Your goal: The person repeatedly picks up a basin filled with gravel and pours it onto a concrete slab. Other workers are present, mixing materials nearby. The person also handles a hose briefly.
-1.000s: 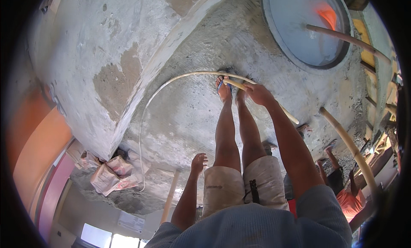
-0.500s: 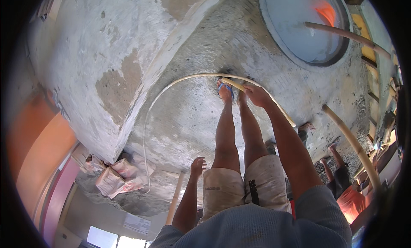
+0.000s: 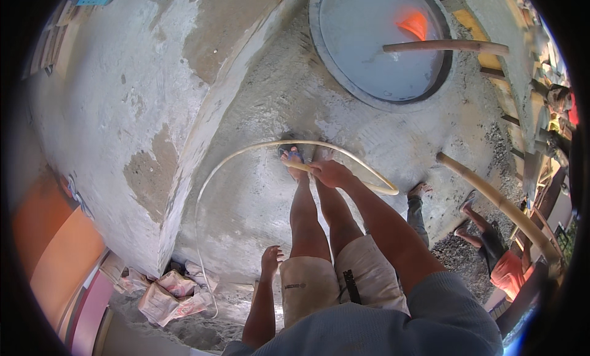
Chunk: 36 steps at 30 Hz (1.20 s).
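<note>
My right hand (image 3: 330, 173) is closed around a pale yellowish hose (image 3: 246, 149), close to its end. The short free end points left, in front of my feet. From there the hose loops round on the right, arcs over past my feet and runs down the left side of the floor. My left hand (image 3: 271, 259) hangs low beside my shorts with its fingers loosely apart and nothing in it. My foot (image 3: 295, 159) in a blue sandal stands on wet concrete below the hose.
A big round tub (image 3: 314, 45) of cloudy water stands at the far right, with an orange object (image 3: 413, 24) and a pole (image 3: 448, 45) over its rim. Left is a raised concrete slab (image 3: 144, 104). Crumpled sacks (image 3: 175, 297) lie near left; other people's legs (image 3: 416, 214) and a bamboo pole (image 3: 498, 202) are right.
The view has shifted, so the tub now shows farther left and more fully. The hose's right-hand bend is tighter, curling back toward my right hand. My left hand still hangs free.
</note>
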Tool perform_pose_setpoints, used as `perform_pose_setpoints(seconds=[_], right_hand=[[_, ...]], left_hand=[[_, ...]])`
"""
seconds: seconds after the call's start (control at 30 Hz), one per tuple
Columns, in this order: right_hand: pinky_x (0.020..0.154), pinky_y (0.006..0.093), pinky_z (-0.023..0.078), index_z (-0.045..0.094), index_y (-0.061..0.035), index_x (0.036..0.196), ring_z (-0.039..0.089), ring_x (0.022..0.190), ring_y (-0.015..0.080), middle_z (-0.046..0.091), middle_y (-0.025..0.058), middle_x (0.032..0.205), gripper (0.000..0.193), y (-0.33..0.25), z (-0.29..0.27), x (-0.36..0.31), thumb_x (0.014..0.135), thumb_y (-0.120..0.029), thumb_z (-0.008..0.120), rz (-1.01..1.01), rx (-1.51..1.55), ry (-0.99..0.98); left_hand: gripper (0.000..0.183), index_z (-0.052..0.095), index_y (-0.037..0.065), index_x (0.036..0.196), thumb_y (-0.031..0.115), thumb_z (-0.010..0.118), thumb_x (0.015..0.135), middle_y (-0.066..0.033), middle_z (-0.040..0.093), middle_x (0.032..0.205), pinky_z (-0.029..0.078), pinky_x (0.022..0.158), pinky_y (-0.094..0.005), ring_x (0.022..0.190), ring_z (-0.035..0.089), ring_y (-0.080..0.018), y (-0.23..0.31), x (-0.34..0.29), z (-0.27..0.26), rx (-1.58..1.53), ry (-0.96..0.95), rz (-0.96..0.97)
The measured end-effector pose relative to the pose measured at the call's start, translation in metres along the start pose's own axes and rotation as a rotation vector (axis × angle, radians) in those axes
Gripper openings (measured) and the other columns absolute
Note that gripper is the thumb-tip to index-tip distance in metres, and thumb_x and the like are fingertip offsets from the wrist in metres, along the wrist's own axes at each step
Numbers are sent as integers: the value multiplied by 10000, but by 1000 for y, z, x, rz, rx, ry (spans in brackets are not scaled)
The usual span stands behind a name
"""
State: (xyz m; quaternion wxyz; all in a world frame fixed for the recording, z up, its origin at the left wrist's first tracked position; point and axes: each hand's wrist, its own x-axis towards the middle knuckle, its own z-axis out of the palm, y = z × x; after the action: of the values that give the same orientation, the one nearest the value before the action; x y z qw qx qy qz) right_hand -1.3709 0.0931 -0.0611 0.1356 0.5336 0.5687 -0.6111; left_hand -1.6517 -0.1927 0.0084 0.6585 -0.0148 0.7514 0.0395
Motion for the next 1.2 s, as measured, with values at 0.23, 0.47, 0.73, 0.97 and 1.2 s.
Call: perform_pose_setpoints(seconds=[0.23, 0.47, 0.73, 0.97, 1.2], right_hand=[[858, 426, 451, 567, -202, 1183, 581, 988, 333, 620, 133, 1065, 360, 2, -8, -27, 916, -377, 401, 26, 54, 31], [863, 423, 452, 539, -246, 1215, 584, 995, 320, 619, 112, 1081, 364, 5, -3, -45, 916, -403, 401, 76, 26, -3], [863, 418, 449, 544, -255, 1211, 577, 1005, 326, 615, 118, 1092, 349, 7, 4, -41, 910, -378, 418, 99, 31, 3], [841, 426, 451, 526, -222, 1229, 575, 1003, 332, 610, 145, 1063, 363, 5, 5, -47, 906, -358, 431, 139, 117, 97], [417, 204, 292, 334, -156, 1387, 307, 462, 55, 365, -24, 628, 436, -33, -134, -98, 962, -239, 391, 13, 1193, 515]], left_hand=[[322, 535, 41, 1097, 301, 462, 921, -100, 581, 989, 491, 709, -333, 900, 580, -187, 38, 12, 16, 43, -33, 68], [332, 524, 58, 1114, 317, 475, 913, -90, 569, 1000, 475, 748, -350, 933, 567, -198, 73, 5, 15, 82, -34, 160], [319, 532, 51, 1104, 300, 480, 912, -90, 588, 963, 485, 725, -346, 879, 590, -198, 82, 7, 0, 55, 0, 157], [243, 590, 54, 1041, 185, 486, 865, -75, 614, 942, 473, 699, -294, 867, 587, -152, 111, 11, 33, 366, 65, 379], [347, 531, 21, 1086, 313, 387, 967, -98, 514, 1010, 369, 870, -287, 970, 484, -178, 193, -43, 203, 331, -777, 676]])
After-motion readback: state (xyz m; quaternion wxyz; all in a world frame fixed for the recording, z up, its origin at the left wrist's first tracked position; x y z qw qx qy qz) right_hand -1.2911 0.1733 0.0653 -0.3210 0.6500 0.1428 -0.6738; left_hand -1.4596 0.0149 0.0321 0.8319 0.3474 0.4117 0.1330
